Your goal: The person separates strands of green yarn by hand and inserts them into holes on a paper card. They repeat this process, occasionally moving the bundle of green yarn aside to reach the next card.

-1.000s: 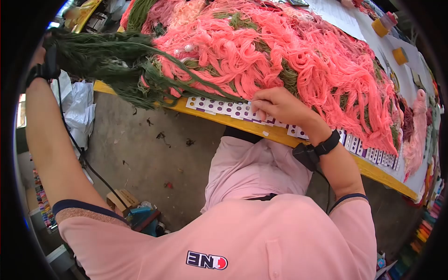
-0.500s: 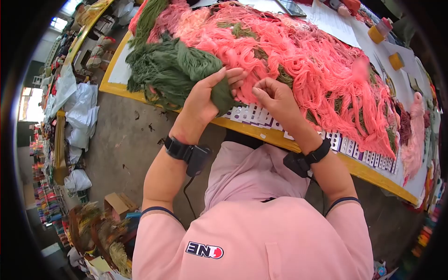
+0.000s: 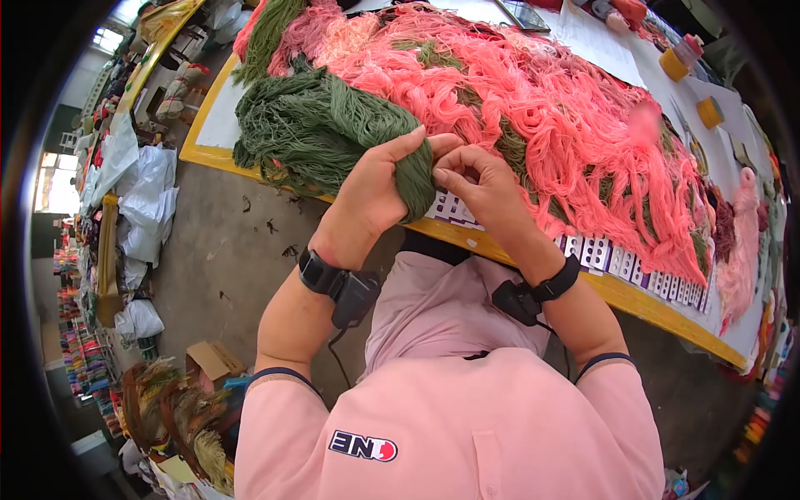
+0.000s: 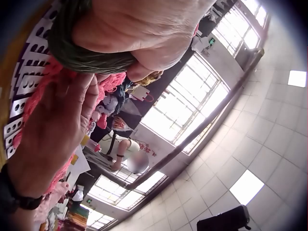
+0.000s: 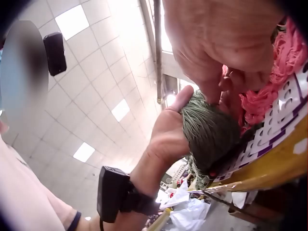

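Note:
A thick skein of dark green yarn point(image 3: 304, 125) lies at the table's left front, and its near end wraps across my left hand point(image 3: 371, 187). That hand grips the folded end, thumb on top, other fingers partly hidden behind the strands. Thumb and bent index finger of my right hand point(image 3: 492, 187) come together right beside the fold, close to the left fingertips, pinching at the yarn. In the right wrist view, the green skein point(image 5: 209, 125) bulges between the two hands. Whatever thin strand lies in the right fingertips is too small to make out.
A wide heap of coral pink yarn point(image 3: 567, 125) covers much of the table. White cards with punched holes point(image 3: 621, 258) line its yellow front edge point(image 3: 667, 321). Yellow spools point(image 3: 710, 111) and paper point(image 3: 596, 42) lie farther back. White plastic bags point(image 3: 148, 200) are at left.
My left hand came in from the far left, where the green yarn was stretched out, to the middle with the yarn now folded. My right hand stayed near the table edge and closed in beside the left.

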`<state>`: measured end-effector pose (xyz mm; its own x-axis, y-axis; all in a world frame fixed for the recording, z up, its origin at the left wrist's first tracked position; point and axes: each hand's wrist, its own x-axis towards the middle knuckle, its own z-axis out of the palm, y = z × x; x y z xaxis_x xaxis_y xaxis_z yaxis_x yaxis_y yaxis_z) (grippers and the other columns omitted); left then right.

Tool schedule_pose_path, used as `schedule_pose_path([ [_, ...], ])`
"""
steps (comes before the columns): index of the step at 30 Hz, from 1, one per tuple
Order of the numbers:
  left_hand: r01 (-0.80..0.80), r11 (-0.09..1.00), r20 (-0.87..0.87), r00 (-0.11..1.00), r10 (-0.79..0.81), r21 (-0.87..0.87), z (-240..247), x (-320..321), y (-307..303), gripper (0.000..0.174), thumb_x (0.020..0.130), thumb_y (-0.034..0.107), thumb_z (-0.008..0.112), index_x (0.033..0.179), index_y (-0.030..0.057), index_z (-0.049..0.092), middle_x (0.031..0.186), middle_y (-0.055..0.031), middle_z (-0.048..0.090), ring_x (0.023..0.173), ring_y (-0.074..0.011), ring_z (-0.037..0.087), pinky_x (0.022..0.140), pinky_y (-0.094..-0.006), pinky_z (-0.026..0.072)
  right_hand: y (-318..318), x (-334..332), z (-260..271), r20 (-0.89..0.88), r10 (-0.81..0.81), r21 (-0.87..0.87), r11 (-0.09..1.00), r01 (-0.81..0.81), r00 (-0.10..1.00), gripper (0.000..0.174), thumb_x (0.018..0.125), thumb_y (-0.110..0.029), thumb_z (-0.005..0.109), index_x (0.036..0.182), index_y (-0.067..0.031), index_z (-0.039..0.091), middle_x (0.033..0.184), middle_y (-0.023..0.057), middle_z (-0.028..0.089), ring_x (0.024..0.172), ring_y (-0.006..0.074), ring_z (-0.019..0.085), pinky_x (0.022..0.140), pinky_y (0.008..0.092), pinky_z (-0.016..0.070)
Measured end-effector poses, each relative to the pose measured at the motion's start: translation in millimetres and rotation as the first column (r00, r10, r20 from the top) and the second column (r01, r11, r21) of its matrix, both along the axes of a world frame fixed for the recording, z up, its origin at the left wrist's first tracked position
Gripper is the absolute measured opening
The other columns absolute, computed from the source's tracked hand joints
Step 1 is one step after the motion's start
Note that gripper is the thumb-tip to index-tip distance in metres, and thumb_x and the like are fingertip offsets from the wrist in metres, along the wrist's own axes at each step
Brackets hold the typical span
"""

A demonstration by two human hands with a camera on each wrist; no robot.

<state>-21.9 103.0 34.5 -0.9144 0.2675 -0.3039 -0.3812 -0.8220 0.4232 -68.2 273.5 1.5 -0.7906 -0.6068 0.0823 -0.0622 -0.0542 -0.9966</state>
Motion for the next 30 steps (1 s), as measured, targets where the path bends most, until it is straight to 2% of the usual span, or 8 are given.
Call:
schedule_pose_path([
  [2,-0.001,0.999,-0.008,1.000,0.001,-0.038,0,1,-3,0.046,0.101,0.025,0.044,0.129,-0.0114,0.050,0.125,-0.0191,0.059,0.112,-0.0260,0.060,0.098,-0.0360,0.0483,6,-3,-3,-0.117,0.003,0.048,0.999,0.002,0.993,0.011,0.091,-0.012,0.064,0.095,-0.0014,0.063,0.090,0.0000,0.062,0.079,0.0068,0.054,0.072,0.0214,0.0439],
  [5,-0.096,0.975,-0.018,0.995,0.094,-0.202,-10,3,-4,0.046,0.102,0.026,0.043,0.129,-0.0110,0.049,0.124,-0.0190,0.060,0.113,-0.0261,0.059,0.099,-0.0363,0.0482,13,-4,1,-0.138,0.063,-0.128,0.988,-0.081,0.988,0.010,0.091,-0.011,0.065,0.094,-0.0016,0.064,0.087,0.0001,0.062,0.076,0.0066,0.053,0.069,0.0223,0.0435],
  [8,-0.116,0.978,-0.047,0.993,0.110,-0.175,-10,6,6,0.048,0.102,0.027,0.043,0.132,-0.0103,0.048,0.123,-0.0188,0.060,0.113,-0.0260,0.060,0.098,-0.0362,0.0485,16,-4,8,0.211,0.019,-0.050,0.999,-0.009,0.977,0.009,0.091,-0.010,0.064,0.092,-0.0017,0.063,0.084,-0.0009,0.061,0.074,0.0065,0.053,0.067,0.0228,0.0434],
  [12,-0.051,0.991,-0.073,0.996,0.042,-0.122,-10,7,8,0.049,0.102,0.027,0.043,0.134,-0.0099,0.045,0.124,-0.0195,0.060,0.112,-0.0260,0.061,0.097,-0.0389,0.0497,0,-6,-4,0.197,0.173,-0.148,0.978,-0.145,0.965,0.011,0.095,-0.015,0.062,0.098,-0.0045,0.061,0.086,-0.0026,0.060,0.075,0.0046,0.055,0.066,0.0199,0.0438],
  [14,-0.025,0.991,-0.086,0.996,0.014,-0.132,-14,8,2,0.048,0.102,0.026,0.044,0.133,-0.0096,0.046,0.123,-0.0201,0.060,0.109,-0.0269,0.062,0.095,-0.0414,0.0513,1,-2,4,0.354,0.143,-0.174,0.981,-0.085,0.924,0.011,0.095,-0.015,0.061,0.097,-0.0041,0.062,0.085,-0.0019,0.061,0.074,0.0042,0.054,0.066,0.0201,0.0441],
  [21,-0.260,0.933,-0.002,0.963,0.268,-0.250,-23,14,5,0.035,0.096,0.015,0.055,0.122,-0.0080,0.053,0.101,-0.0173,0.065,0.086,-0.0286,0.067,0.078,-0.0401,0.0557,15,-1,-7,0.551,0.181,-0.263,0.964,-0.036,0.815,0.012,0.099,-0.019,0.055,0.098,-0.0074,0.056,0.090,0.0009,0.065,0.073,0.0043,0.054,0.063,0.0175,0.0419],
  [23,-0.224,0.905,-0.160,0.971,0.176,-0.361,-25,16,5,0.033,0.093,0.009,0.058,0.122,-0.0074,0.053,0.093,-0.0155,0.065,0.081,-0.0270,0.066,0.075,-0.0375,0.0549,17,0,-11,0.468,0.163,-0.203,0.976,-0.074,0.868,0.011,0.100,-0.018,0.053,0.100,-0.0073,0.055,0.090,0.0019,0.065,0.072,0.0044,0.054,0.063,0.0176,0.0421],
  [30,-0.245,0.894,-0.175,0.966,0.191,-0.376,-26,19,10,0.036,0.086,-0.003,0.058,0.121,-0.0075,0.054,0.089,-0.0143,0.064,0.079,-0.0256,0.065,0.074,-0.0362,0.0538,18,4,-9,0.396,0.110,-0.137,0.989,-0.059,0.912,0.011,0.102,-0.017,0.050,0.099,-0.0069,0.053,0.089,0.0030,0.066,0.070,0.0044,0.054,0.061,0.0180,0.0411],
])
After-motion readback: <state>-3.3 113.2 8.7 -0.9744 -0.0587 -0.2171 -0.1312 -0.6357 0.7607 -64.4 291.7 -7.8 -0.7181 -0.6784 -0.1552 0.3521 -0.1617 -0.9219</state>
